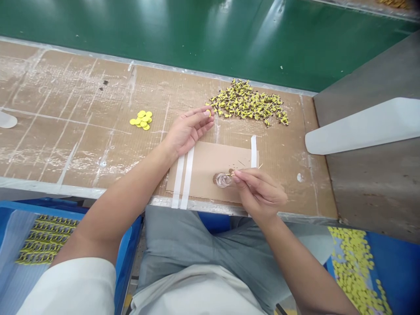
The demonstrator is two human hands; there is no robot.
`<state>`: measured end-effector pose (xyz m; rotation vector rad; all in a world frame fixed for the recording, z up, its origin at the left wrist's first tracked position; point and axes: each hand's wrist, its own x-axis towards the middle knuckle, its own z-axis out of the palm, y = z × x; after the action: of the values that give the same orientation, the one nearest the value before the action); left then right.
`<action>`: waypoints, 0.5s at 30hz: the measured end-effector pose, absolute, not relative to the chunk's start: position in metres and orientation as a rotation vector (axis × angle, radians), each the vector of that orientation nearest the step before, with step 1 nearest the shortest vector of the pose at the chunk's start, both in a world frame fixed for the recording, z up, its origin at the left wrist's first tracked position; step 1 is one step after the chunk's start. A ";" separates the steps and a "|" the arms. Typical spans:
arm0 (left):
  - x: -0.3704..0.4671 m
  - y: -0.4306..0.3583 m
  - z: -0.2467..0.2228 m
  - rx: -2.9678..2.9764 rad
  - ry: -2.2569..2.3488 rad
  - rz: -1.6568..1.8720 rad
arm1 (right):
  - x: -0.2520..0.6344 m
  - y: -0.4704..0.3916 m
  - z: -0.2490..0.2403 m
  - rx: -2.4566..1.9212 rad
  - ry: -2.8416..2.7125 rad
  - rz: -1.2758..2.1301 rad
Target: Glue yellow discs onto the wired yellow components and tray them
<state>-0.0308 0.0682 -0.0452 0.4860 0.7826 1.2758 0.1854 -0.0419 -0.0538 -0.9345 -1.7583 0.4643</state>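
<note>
A small yellow disc (208,113) is pinched between the thumb and fingers of my left hand (192,130), just left of a heap of small yellow and dark pieces (251,103). My right hand (260,192) is closed on a thin stick (260,166), its tip at the rim of a small clear glass cup (222,180). The cup stands on a cardboard sheet (210,159) with white tape strips. To the left of my left hand lies a small pile of yellow discs (142,120).
A green wall (170,39) runs behind the cardboard-covered table (82,100). A white bar (364,127) juts in from the right. Below the table are a blue tray (9,210) with rows of yellow-dark pieces at left and many yellow discs (354,262) at right.
</note>
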 end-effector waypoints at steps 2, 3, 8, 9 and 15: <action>-0.031 0.068 -0.045 0.487 0.782 1.276 | 0.185 -0.041 -0.054 -0.926 -1.763 0.458; -0.031 0.068 -0.045 0.482 0.781 1.277 | 0.185 -0.041 -0.054 -0.926 -1.765 0.452; -0.031 0.068 -0.046 0.469 0.764 1.270 | 0.185 -0.041 -0.054 -0.925 -1.785 0.443; -0.032 0.069 -0.046 0.472 0.761 1.269 | 0.185 -0.041 -0.054 -0.920 -1.784 0.444; -0.032 0.068 -0.048 0.497 0.740 1.277 | 0.184 -0.041 -0.053 -0.910 -1.783 0.435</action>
<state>-0.0322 0.0681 -0.0479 0.4969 0.7404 1.2765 0.1843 -0.0409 -0.0531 -0.9103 -1.7832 0.4349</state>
